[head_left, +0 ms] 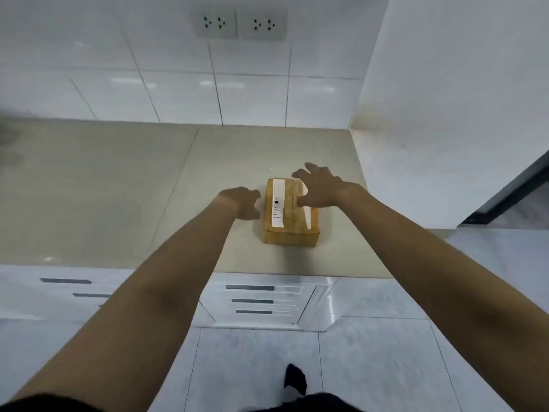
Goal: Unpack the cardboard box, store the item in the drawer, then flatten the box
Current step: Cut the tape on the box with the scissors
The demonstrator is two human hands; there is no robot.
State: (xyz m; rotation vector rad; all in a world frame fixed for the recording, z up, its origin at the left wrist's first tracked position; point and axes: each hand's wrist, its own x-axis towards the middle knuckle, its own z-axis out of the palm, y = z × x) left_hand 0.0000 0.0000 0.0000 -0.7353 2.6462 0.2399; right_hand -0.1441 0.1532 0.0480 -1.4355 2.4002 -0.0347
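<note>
Reaching open hands, left hand [244,202], right hand [319,187], sealed cardboard box [289,214]

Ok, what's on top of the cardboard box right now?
A white shipping label and tape strips lie along the closed top of the cardboard box. The right hand is spread over its far right part and covers whatever lies beneath it.

The right hand [322,187] covers the far right corner of the cardboard box [289,214], and print on its white label [278,203] is too small and blurred to read. The left hand [242,202] is motion-blurred, its fingers [255,197] indistinct. The tabletop [118,188] runs off the left edge. Both upper arms are cut off at the bottom.
</note>
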